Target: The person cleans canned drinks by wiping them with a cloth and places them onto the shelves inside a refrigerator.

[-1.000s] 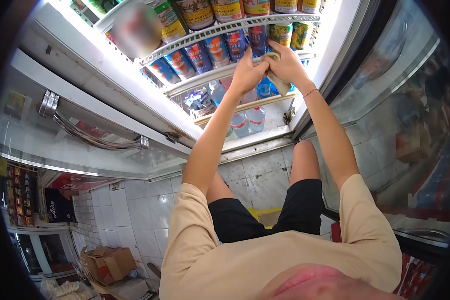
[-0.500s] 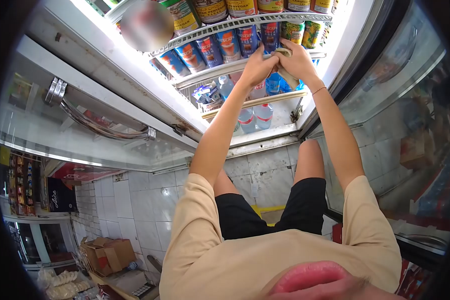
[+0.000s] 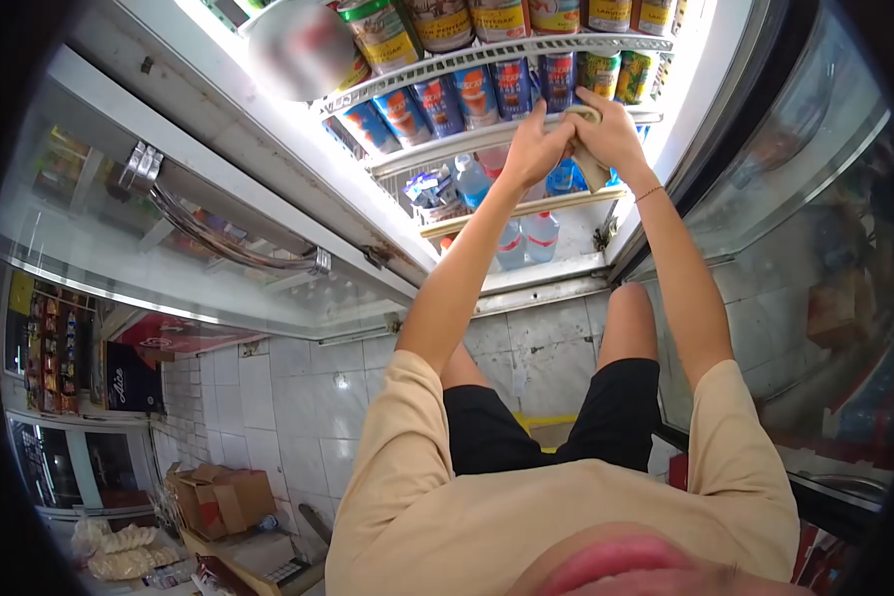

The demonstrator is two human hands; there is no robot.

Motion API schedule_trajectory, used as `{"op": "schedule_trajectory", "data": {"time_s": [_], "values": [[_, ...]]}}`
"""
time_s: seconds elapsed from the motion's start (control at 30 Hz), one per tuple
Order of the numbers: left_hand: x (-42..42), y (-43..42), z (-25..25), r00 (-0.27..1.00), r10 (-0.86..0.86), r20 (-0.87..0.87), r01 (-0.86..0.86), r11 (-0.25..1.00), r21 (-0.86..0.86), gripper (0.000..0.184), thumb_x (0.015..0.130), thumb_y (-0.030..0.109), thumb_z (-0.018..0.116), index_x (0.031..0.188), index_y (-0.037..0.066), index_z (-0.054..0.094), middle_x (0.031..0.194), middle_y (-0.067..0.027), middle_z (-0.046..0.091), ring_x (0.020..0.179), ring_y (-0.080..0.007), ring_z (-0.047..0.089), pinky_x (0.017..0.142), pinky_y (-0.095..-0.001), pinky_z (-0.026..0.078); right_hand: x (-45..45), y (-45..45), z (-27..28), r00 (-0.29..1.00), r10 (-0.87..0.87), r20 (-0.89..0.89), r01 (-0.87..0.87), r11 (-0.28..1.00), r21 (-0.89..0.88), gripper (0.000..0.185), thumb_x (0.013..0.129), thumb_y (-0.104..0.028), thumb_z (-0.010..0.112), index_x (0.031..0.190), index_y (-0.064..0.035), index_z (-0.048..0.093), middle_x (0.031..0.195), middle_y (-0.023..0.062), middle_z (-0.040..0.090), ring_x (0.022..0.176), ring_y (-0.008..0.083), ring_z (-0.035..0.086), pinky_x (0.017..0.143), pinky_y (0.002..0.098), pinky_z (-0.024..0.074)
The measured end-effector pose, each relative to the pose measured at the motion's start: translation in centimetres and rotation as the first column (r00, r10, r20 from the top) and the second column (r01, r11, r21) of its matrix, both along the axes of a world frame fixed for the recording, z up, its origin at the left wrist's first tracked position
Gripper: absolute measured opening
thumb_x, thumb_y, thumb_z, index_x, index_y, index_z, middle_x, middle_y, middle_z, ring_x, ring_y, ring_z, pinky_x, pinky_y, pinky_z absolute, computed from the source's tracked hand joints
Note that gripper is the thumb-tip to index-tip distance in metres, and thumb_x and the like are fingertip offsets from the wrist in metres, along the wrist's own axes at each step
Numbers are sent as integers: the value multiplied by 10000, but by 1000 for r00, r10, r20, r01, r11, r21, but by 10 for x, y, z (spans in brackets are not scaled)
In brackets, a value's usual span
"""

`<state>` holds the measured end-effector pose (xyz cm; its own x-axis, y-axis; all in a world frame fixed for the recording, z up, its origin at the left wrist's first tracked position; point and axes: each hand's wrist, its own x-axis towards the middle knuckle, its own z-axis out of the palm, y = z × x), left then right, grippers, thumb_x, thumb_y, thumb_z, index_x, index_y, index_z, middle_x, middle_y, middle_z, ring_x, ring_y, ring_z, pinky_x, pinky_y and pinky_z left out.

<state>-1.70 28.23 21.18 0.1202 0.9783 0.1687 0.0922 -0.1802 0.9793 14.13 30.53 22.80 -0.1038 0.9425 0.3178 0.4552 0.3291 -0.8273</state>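
Observation:
Both of my hands are inside the lit fridge, at the front of the can shelf. My left hand point(image 3: 536, 151) is at the lower left of a blue coffee can point(image 3: 559, 81), its fingers along the can's side. My right hand point(image 3: 614, 137) is closed on a crumpled beige cloth point(image 3: 591, 167) that hangs below the shelf edge. Its index finger reaches the can's lower right side. The hands meet near the thumbs, hiding the can's base. A row of blue coffee cans point(image 3: 437, 107) stands to the left, and green-yellow cans point(image 3: 599, 74) to the right.
Larger cans point(image 3: 442, 22) fill the wire shelf point(image 3: 467, 62) above. Below are water bottles point(image 3: 541, 236) and small packs point(image 3: 430, 189). Glass doors stand open on both sides, the left with a metal handle point(image 3: 223, 243). A cardboard box point(image 3: 223, 497) sits at lower left.
The view has shifted, so the fridge and hands appear slightly further right and lower. The blue can between my hands now shows its red label. My right hand keeps hold of the cloth.

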Motion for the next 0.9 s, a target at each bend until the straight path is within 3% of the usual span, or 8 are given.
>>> {"op": "schedule_trajectory", "data": {"time_s": [0.17, 0.23, 0.27, 0.33, 0.37, 0.5, 0.67, 0.9], "values": [[-3, -17, -1, 998, 66, 2, -65, 998, -7, 650, 909, 187, 615, 1453, -84, 383, 667, -52, 585, 571, -105, 545, 502, -263, 420, -6, -10, 8, 995, -48, 87, 45, 998, 34, 606, 864, -263, 724, 1363, 54, 592, 1051, 200, 746, 926, 261, 722, 875, 320, 542], [-9, -27, 0, 916, 370, -158, -306, 896, 321, 633, 903, 190, 641, 1452, -37, 425, 623, -41, 586, 538, -100, 531, 513, -278, 431, -14, -20, 16, 974, -182, 135, 146, 960, 240, 625, 860, -291, 746, 1374, 23, 581, 1018, 183, 745, 903, 326, 713, 856, 346, 545], [-13, -29, 4, 917, 367, -156, -304, 896, 324, 633, 903, 190, 641, 1452, -37, 425, 623, -41, 586, 538, -100, 531, 513, -278, 431, -17, -23, 23, 973, -185, 135, 149, 958, 243, 625, 860, -291, 746, 1374, 23, 581, 1018, 183, 745, 903, 326, 713, 856, 346, 545], [-18, -41, 17, 873, 472, -119, -417, 851, 321, 622, 859, 170, 660, 1417, -19, 460, 595, -89, 639, 527, -182, 601, 605, -329, 508, -23, -33, 38, 988, 86, 127, -123, 939, 320, 671, 856, -323, 758, 1413, -17, 543, 983, 179, 739, 907, 373, 707, 841, 386, 548], [-21, -44, 21, 855, 497, -148, -426, 837, 344, 674, 875, 169, 632, 1481, -15, 402, 599, -106, 649, 517, -233, 622, 595, -359, 506, -27, -32, 42, 975, 115, 190, -159, 960, 232, 687, 840, -376, 731, 1446, -130, 519, 1026, 179, 746, 943, 399, 712, 809, 472, 556], [-36, -35, 31, 854, 431, -292, -313, 873, 375, 748, 903, 201, 563, 1566, -13, 290, 657, -171, 678, 584, -341, 670, 637, -407, 533, -41, -12, 35, 987, 111, 112, -139, 949, 284, 745, 832, -350, 719, 1482, -104, 451, 1017, 232, 733, 955, 424, 708, 861, 477, 552], [-45, -26, 43, 858, 386, -338, -255, 893, 371, 750, 908, 186, 562, 1577, -3, 282, 686, -193, 692, 635, -351, 695, 689, -400, 548, -43, 3, 40, 973, 172, 156, -206, 950, 236, 736, 840, -331, 705, 1480, -77, 447, 1036, 237, 731, 960, 430, 705, 874, 463, 550], [-52, -25, 34, 926, 319, -202, -253, 921, 295, 709, 918, 168, 570, 1580, 54, 343, 650, -144, 681, 573, -210, 649, 675, -331, 530, -52, -11, 30, 981, 190, 36, -193, 947, 257, 798, 854, -336, 727, 1533, -60, 413, 1072, 261, 710, 997, 410, 697, 897, 437, 538]]}}
